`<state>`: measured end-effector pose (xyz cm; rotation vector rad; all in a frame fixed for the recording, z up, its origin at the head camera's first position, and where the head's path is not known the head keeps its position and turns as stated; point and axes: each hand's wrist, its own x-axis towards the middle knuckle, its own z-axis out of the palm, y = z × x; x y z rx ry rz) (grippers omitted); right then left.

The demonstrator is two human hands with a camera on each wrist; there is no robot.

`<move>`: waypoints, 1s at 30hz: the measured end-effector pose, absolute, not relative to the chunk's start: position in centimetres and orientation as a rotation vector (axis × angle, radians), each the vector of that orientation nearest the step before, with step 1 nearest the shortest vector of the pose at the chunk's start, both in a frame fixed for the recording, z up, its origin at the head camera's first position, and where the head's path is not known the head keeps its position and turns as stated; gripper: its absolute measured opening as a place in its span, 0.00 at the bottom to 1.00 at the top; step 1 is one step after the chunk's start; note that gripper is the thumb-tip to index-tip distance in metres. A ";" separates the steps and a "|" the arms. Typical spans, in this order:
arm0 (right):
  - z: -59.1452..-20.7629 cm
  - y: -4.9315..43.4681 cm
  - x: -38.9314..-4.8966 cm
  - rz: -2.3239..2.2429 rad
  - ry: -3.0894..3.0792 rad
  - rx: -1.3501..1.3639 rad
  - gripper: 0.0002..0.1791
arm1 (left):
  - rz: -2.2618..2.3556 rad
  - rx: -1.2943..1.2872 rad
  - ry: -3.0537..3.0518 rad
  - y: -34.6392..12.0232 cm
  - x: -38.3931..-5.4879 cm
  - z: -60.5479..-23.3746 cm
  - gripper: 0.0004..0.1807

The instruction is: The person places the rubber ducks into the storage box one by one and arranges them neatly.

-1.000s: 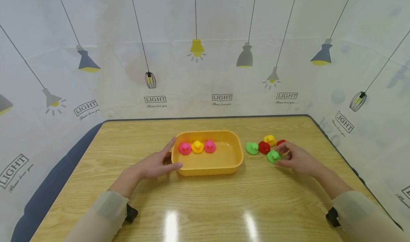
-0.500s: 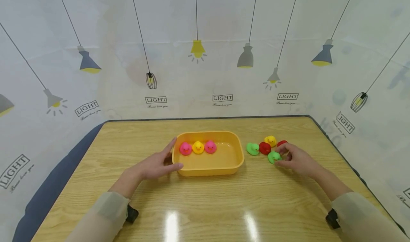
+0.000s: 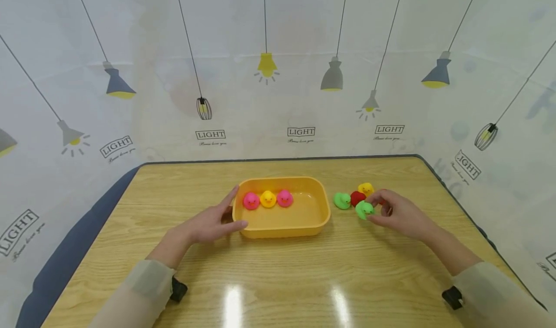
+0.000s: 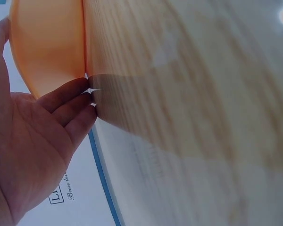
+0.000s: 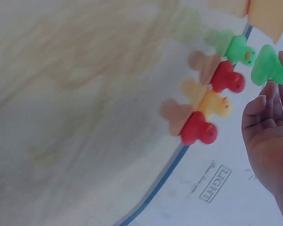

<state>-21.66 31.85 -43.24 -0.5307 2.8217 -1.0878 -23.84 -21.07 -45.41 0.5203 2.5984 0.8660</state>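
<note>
My right hand (image 3: 401, 214) pinches a green rubber duck (image 3: 364, 210) between thumb and fingers. In the right wrist view this duck (image 5: 269, 66) is lifted off the table. My left hand (image 3: 215, 223) rests against the left end of an orange plastic tub (image 3: 286, 232), its thumb at the near rim and fingers spread along the side. The left wrist view has the fingers fairly straight against the tub wall (image 4: 49, 42). Inside the tub sit a pink duck (image 3: 251, 201), a yellow duck (image 3: 268, 199) and another pink duck (image 3: 284, 198) in a row.
Right of the tub stand a green duck (image 3: 341, 201), a red duck (image 3: 357, 198) and a yellow duck (image 3: 366, 189). Another red duck (image 5: 198, 128) is mostly hidden behind my right hand in the head view. A lamp-printed cloth backs the wooden table (image 3: 278, 270).
My right hand has picked up the green duck and carried it slightly left and up. My left hand stays at the tub.
</note>
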 end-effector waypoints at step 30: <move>-42.3 20.6 -27.5 -1.122 2.919 -0.805 0.18 | 0.866 0.513 2.589 -21.1 -23.9 -45.5 0.61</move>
